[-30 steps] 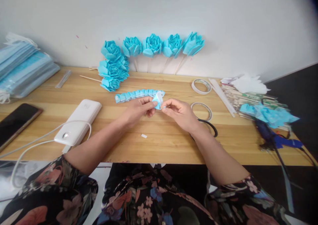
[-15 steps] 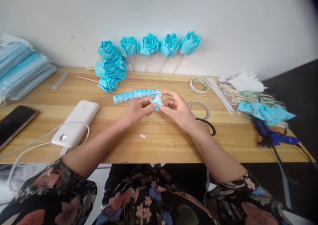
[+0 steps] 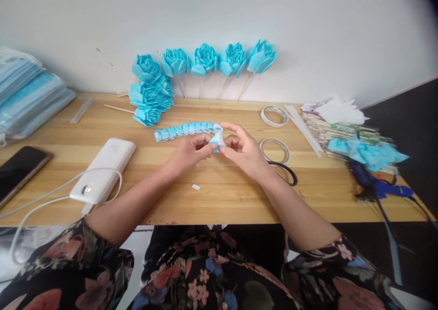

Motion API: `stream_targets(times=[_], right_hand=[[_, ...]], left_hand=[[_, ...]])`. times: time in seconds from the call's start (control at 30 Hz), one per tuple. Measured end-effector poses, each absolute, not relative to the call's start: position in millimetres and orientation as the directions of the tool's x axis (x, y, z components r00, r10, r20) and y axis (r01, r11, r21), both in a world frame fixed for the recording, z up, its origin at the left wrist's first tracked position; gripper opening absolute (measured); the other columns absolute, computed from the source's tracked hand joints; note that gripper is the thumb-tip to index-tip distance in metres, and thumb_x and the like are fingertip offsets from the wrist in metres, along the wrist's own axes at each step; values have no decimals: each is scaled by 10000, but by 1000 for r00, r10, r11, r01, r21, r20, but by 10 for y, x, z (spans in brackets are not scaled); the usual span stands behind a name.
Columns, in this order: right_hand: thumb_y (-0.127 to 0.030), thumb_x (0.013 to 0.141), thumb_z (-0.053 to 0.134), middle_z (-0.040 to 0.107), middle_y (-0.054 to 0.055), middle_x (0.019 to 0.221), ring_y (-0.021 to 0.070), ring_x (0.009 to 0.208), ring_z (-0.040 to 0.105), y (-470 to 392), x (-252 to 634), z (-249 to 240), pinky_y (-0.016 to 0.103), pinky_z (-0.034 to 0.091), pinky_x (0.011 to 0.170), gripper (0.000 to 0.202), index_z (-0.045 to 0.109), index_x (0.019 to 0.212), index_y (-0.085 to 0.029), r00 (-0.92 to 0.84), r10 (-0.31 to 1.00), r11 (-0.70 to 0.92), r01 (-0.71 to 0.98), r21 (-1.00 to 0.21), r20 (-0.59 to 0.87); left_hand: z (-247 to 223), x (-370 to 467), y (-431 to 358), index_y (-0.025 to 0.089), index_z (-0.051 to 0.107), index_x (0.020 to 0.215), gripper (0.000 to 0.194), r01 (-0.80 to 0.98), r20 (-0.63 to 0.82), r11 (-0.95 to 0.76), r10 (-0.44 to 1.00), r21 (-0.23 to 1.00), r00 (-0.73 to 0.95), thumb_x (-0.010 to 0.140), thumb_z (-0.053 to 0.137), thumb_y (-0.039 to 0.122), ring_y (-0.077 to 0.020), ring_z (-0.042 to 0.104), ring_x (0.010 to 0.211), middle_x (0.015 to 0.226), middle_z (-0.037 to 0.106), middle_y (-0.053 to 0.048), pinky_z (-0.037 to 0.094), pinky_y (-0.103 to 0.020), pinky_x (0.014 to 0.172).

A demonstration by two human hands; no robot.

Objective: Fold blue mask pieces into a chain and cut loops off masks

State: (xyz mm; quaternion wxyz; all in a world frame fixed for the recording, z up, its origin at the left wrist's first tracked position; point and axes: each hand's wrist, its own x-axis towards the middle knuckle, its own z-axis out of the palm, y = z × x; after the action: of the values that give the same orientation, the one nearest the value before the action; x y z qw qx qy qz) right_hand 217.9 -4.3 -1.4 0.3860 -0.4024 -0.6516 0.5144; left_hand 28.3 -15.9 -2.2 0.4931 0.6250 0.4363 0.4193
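Folded blue piece point(image 3: 216, 140) is at ctr of frame, pinched btwn both hands. L hand point(image 3: 191, 151): thumb & fingertips nearly closed on its left side. R hand point(image 3: 245, 152): thumb & bent fingers grip its right side, index finger reaching up beside row's end; can't tell if it touches. Row of blue folds point(image 3: 185, 130) lies just above L hand, a bit left of ctr. Paper scrap point(image 3: 195, 187) on table point(image 3: 219, 207), below ctr. Right of ctr: 2 tape rolls point(image 3: 274, 123), black ring point(image 3: 295, 178) by the lower one. Upper ctr: 4 flowers on sticks point(image 3: 204, 60) vs wall point(image 3: 328, 36); flower heap point(image 3: 147, 91) to their left. Left: power bank point(image 3: 106, 166), phone point(image 3: 22, 173); upper left, masks point(image 3: 30, 101). Right: glue gun point(image 3: 393, 190) below blue scraps point(image 3: 369, 152).
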Motion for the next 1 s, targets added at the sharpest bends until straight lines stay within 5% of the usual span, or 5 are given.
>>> stream_targets(times=[0.5,0.73,1.0], right_hand=[[-365,859,696,719,45,1080,196,1003,665,0,2271,-6,404,532,927,478,584,1313,-265,-495,864,124,34,-992,91],[-227,868,594,726,40,1042,190,985,671,7,2276,-31,410,536,921,425,585,1292,-254,-477,870,176,65,-982,124],[-214,838,638,702,24,1000,176,947,654,-5,2266,-35,371,526,879,216,661,1050,-249,-473,868,215,82,-973,152]], left_hand=[[12,250,-132,173,563,668,290,72,20,-36,977,997,210,815,693,387,-91,495,543,594,560,13,431,-236,569],[28,253,-142,173,565,656,286,56,13,-26,975,998,222,812,692,375,-91,490,536,578,564,15,423,-239,569],[-37,245,-121,160,565,646,327,-87,-52,73,974,994,221,803,714,405,-79,486,521,576,577,8,401,-230,560]])
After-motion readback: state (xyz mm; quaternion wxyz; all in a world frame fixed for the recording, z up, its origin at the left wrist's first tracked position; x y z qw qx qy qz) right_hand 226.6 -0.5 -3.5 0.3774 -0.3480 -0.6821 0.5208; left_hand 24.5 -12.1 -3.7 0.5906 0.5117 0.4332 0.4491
